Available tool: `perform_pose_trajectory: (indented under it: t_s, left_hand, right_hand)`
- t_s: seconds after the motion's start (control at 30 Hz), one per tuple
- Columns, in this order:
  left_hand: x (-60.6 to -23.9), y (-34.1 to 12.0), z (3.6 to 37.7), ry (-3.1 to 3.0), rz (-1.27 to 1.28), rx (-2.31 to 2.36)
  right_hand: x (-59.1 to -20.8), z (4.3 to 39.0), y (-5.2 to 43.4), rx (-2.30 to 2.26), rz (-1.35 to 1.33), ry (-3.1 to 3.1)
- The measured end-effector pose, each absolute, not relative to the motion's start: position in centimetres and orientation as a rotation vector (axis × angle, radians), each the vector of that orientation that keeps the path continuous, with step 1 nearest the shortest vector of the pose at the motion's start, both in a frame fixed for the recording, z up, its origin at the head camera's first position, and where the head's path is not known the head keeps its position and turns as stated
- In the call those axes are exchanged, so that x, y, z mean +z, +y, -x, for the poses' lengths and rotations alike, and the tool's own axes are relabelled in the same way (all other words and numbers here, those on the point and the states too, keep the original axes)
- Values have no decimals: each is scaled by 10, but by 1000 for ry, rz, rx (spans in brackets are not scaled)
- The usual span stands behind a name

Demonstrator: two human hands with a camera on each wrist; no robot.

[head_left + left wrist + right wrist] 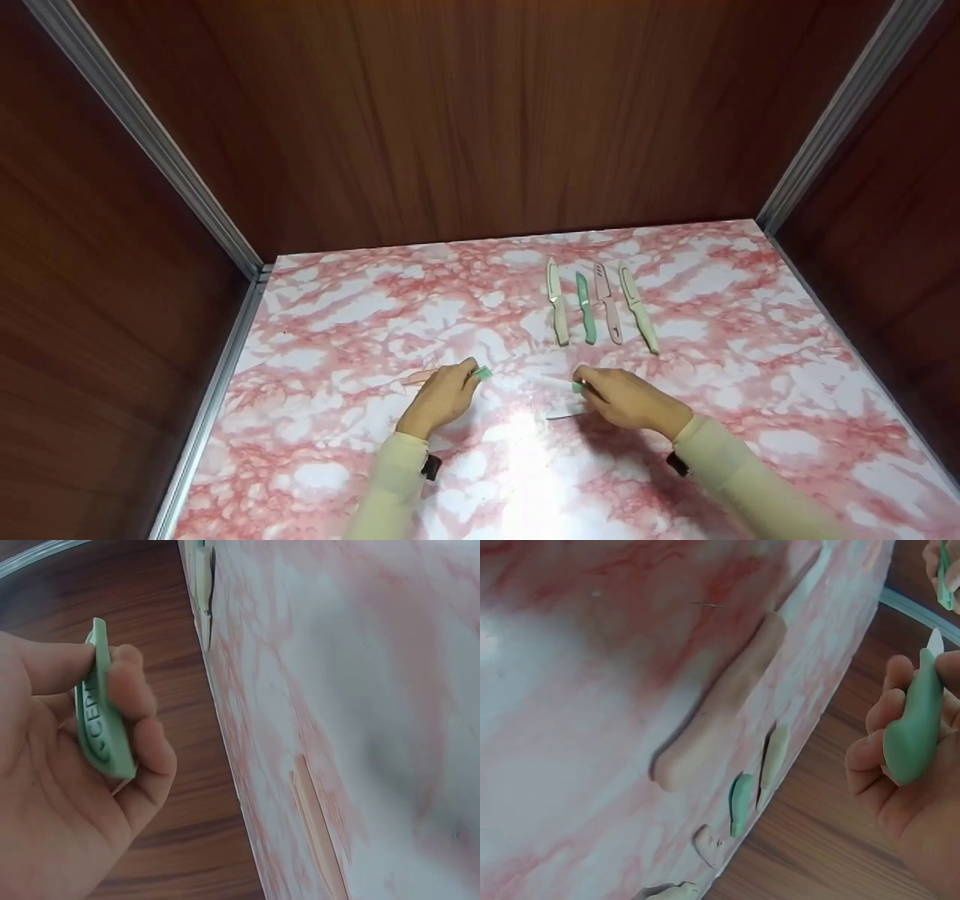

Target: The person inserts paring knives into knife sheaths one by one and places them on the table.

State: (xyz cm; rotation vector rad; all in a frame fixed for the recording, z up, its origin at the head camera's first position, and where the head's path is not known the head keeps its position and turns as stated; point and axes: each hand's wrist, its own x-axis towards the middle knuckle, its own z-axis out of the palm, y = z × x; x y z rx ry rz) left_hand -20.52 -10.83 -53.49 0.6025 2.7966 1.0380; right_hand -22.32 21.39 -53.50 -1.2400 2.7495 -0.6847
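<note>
My left hand [444,395] pinches a small green blade cover [101,709] with raised lettering between thumb and fingers. My right hand [626,397] grips the green handle of a knife [917,720], its white blade pointing left toward the cover. Cover and knife are held apart above the table. On the tabletop below the right hand lies another knife with a beige handle [724,705] and a bare white blade; in the head view that hand hides its handle. A pinkish-tan blade cover [319,825] rests on the table by the left hand.
Toward the back right, several sheathed knives lie side by side: a beige one [559,304], a green one [586,311], a pink one [609,307] and a pale green one [640,311]. Brown wood-grain panels [487,120] enclose the red-and-white marbled table [337,330].
</note>
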Motion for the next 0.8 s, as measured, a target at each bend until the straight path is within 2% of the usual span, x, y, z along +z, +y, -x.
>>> perform_pose_trajectory:
  t_s: [0.3,0.8]
  left_hand:
    - [-538,-97,203,2717,-574,1088]
    - [-535,-87,203,2691,-701,1124]
  right_hand:
    - [-529,228,204,-736,1218,2749]
    - [-519,234,188,-764,1254,2824]
